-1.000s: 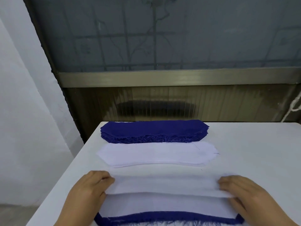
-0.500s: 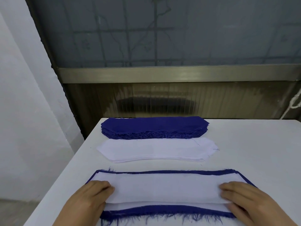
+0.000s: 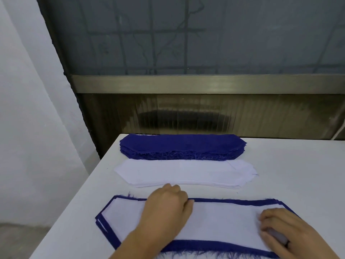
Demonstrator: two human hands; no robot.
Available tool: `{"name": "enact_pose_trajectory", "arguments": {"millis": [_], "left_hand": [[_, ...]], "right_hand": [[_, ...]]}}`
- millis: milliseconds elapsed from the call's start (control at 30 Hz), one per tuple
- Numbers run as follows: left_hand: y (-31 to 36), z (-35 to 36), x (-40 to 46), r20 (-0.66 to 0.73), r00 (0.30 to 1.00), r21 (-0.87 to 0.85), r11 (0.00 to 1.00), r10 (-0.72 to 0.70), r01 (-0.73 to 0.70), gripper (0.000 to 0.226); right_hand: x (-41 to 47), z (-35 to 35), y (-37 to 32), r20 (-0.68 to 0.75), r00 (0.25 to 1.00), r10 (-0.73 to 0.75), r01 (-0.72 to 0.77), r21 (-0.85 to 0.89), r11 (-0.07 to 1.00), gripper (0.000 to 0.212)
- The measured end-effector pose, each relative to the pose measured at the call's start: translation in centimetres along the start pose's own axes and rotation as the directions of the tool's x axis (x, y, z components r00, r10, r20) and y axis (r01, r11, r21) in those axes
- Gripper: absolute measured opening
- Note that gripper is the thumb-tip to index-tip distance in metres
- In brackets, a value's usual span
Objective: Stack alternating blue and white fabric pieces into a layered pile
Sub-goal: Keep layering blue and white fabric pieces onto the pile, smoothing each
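While your left hand [image 3: 166,210] reaches across the far edge of the layered pile [image 3: 224,223], its fingers are curled loosely under and close on nothing, with the knuckles near the stack of white pieces [image 3: 184,173]. Your right hand [image 3: 285,234] lies on the right end of the pile's top white piece, fingers bent with the tips pressing the cloth; whether they pinch a fold there I cannot tell. That top white piece sits inside a blue piece whose frayed border shows all round it, and at the left corner a second white edge and blue edge peek out beneath. Beyond the pile, the white stack lies flat on the white table [image 3: 289,174], and the stack of blue pieces [image 3: 182,146] sits just behind it, touching or nearly so, at the table's far edge
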State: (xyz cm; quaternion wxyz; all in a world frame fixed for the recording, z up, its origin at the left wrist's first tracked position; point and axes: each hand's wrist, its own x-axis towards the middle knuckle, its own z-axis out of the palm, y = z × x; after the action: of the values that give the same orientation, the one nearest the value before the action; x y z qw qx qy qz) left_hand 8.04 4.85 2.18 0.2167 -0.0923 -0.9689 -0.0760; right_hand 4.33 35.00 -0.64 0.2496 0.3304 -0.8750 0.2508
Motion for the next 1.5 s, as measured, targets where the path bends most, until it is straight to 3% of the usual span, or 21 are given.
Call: {"name": "enact_pose_trajectory", "arguments": {"millis": [233, 300, 400, 533, 700, 800, 1000, 1200, 1367, 1500], "left_hand": [[0.1, 2.8, 0.1, 0.047, 0.998, -0.11, 0.993, -0.045, 0.05, 0.034], [0.2, 2.6, 0.2, 0.044, 0.999, -0.097, 0.995, -0.02, 0.024, 0.038], [0.1, 2.8, 0.4, 0.091, 0.996, -0.099, 0.995, -0.024, 0.033, 0.035], [-0.9, 3.3, 1.4, 0.22, 0.971, -0.157, 0.979, -0.097, 0.133, 0.033], [-3.1, 3.1, 6.7, 0.073, 0.989, -0.222, 0.964, -0.13, 0.144, 0.012], [-4.4, 4.2, 10.7, 0.021, 0.99, -0.262, 0.954, -0.142, 0.143, 0.019], [-5.7, 6.9, 16.7, 0.132, 0.982, -0.307, 0.936, -0.137, 0.172, 0.031], [-6.2, 8.2, 18.2, 0.187, 0.971, -0.311, 0.928, -0.151, 0.204, 0.028], [-6.3, 8.1, 18.6, 0.193, 0.966, -0.326, 0.917, -0.173, 0.229, 0.031], [-6.4, 8.2, 18.8, 0.189, 0.963, -0.337, 0.909, -0.192, 0.247, 0.025]], "right_hand": [[0.6, -2.3, 3.8, 0.029, 0.995, 0.098, -0.093, -0.14, 0.986, 0.046], [2.1, -2.6, 4.2, 0.093, 0.985, 0.143, -0.13, -0.127, 0.983, 0.018], [5.4, -1.3, 4.4, 0.147, 0.963, 0.227, -0.227, -0.02, 0.974, 0.028], [12.1, 2.9, 4.2, 0.208, 0.959, 0.194, -0.205, 0.034, 0.978, 0.016], [19.0, 7.4, 5.7, 0.209, 0.937, 0.278, -0.293, 0.045, 0.955, 0.011], [20.6, 9.1, 6.6, 0.267, 0.896, 0.355, -0.376, 0.03, 0.926, 0.009], [21.4, 10.3, 7.8, 0.36, 0.845, 0.395, -0.44, 0.049, 0.896, 0.003], [22.3, 10.8, 8.5, 0.409, 0.841, 0.353, -0.382, -0.012, 0.924, 0.007], [23.7, 10.5, 9.1, 0.482, 0.785, 0.389, -0.431, -0.026, 0.902, 0.031], [23.7, 10.7, 9.0, 0.461, 0.789, 0.406, -0.444, -0.028, 0.895, 0.035]]}}
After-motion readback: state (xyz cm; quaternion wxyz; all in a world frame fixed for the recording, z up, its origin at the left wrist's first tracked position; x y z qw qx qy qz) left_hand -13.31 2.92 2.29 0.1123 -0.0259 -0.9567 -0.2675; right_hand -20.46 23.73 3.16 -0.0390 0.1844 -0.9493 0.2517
